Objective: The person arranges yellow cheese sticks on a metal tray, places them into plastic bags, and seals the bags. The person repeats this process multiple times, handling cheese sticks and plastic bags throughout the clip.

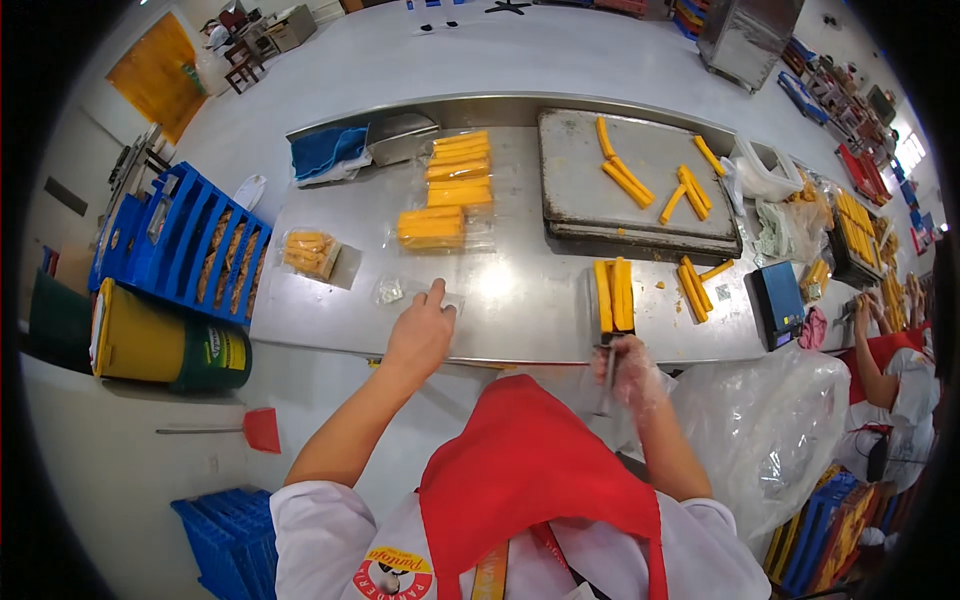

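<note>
A red apron [530,470] is being worn over a white short-sleeved shirt [330,540], on which a round printed badge is being shown at the chest. The right hand [630,368] is being covered by a thin clear plastic glove, while the left hand [420,335] is being left ungloved.

Food-packing plant: steel table [520,300], baking tray [600,190], bagged yellow sticks [450,185], blue crates [180,245].
</note>
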`<state>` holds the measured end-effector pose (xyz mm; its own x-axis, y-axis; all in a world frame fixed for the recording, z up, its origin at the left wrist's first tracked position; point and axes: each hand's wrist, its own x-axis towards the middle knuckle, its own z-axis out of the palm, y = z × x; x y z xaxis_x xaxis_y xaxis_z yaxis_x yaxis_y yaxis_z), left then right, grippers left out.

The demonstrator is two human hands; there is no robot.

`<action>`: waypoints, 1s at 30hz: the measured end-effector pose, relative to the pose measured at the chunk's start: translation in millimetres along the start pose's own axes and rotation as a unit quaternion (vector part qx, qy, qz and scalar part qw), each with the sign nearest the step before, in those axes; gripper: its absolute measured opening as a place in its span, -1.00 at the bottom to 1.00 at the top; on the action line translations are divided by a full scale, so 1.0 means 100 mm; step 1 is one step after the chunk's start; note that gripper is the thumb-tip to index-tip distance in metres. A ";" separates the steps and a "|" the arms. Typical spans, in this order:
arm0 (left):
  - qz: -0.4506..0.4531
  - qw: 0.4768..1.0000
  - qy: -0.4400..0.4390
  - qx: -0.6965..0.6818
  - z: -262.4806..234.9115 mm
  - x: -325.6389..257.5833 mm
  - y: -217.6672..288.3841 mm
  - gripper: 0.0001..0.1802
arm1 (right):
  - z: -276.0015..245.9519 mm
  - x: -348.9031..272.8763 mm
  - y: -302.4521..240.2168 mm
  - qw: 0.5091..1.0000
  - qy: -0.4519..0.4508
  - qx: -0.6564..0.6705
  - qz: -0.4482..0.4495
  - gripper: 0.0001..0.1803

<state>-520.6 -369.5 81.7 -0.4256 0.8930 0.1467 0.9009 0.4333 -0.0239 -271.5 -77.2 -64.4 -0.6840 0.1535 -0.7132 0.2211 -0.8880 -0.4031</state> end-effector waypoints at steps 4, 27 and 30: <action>-0.019 1.000 -0.006 0.014 0.07 -0.08 -0.10 -0.67 | 0.33 -0.51 -0.08 0.980 0.087 -0.169 -0.065 -0.72; -0.084 0.965 -0.035 -0.245 0.15 0.39 0.27 -0.38 | 1.03 -0.40 -0.55 0.420 -0.100 -0.810 -0.396 -0.94; -0.115 0.958 -0.025 -0.260 0.44 0.51 0.34 -0.39 | 0.84 -0.09 -0.61 0.426 -0.093 -0.826 -0.359 -0.89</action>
<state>-515.2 -303.3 44.6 -0.6090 0.7921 0.0406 0.6983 0.5112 0.5011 -337.0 -60.7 14.9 -0.9964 -0.0454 -0.0712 -0.0093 0.8969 -0.4421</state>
